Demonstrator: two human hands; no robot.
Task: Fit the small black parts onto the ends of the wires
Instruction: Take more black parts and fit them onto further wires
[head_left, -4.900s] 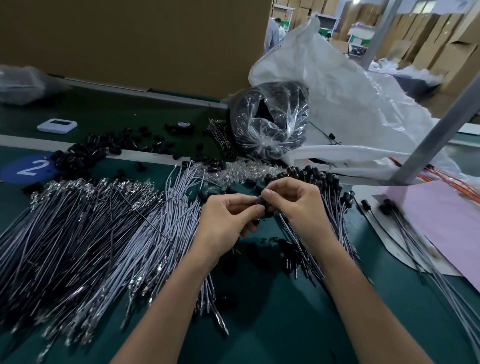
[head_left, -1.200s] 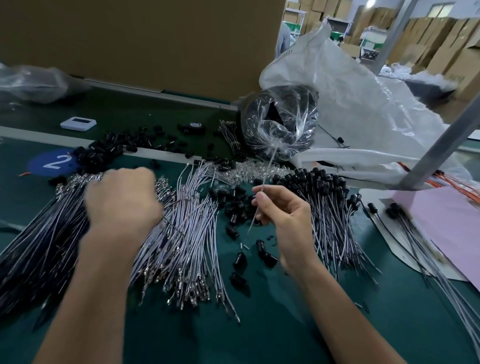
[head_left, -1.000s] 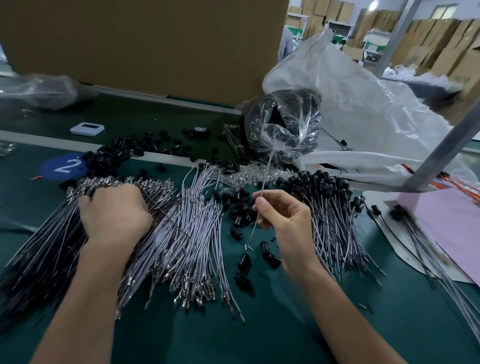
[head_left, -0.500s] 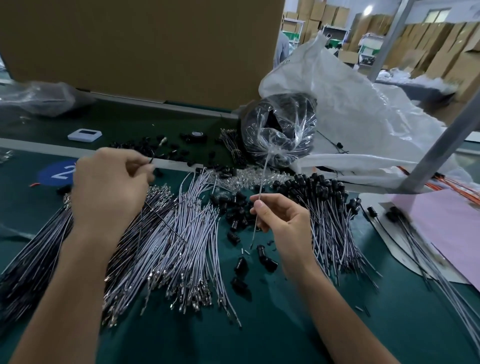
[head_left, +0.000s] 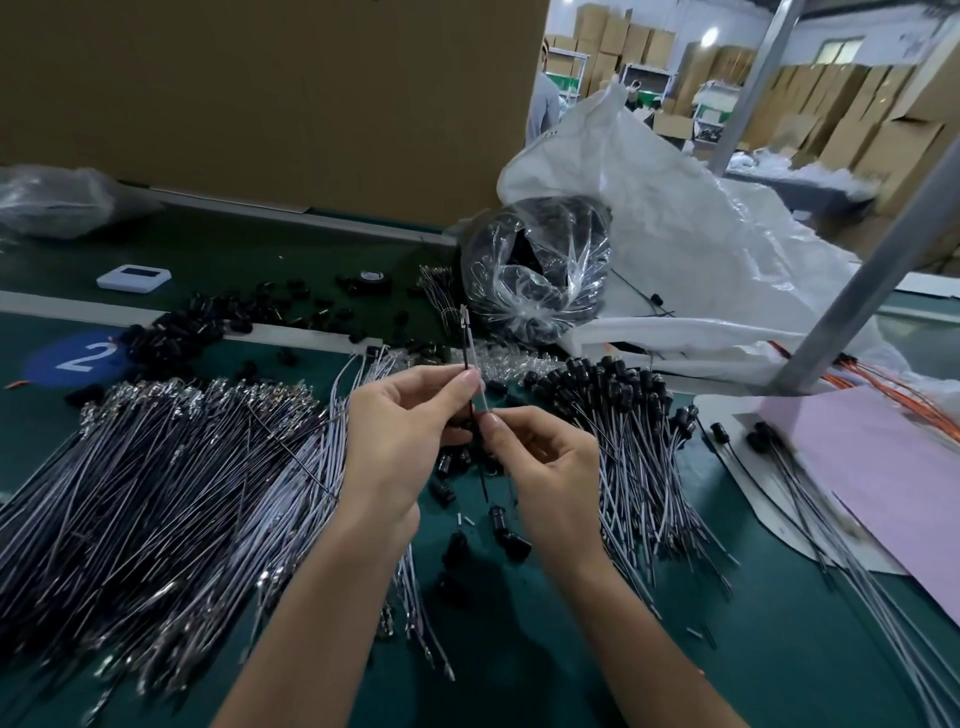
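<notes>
Left hand (head_left: 405, 436), come over from the wire pile (head_left: 156, 467) at 9 o'clock, pinches a dark wire (head_left: 465, 343) upright beside the pale wire (head_left: 481, 389) pinched by the right hand (head_left: 556, 467); judged paired for capping, the small black parts (head_left: 511, 540) lying unfitted on the table (head_left: 779, 649) at 6 o'clock.

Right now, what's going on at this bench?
A person is working over a green bench. Their left hand pinches a dark wire, its metal terminal pointing up, while the right hand pinches a pale wire close beside it. No black part shows on the raised ends. A heap of bare wires lies to the left, a bundle of capped wires to the right, and loose black parts sit under the hands.
</notes>
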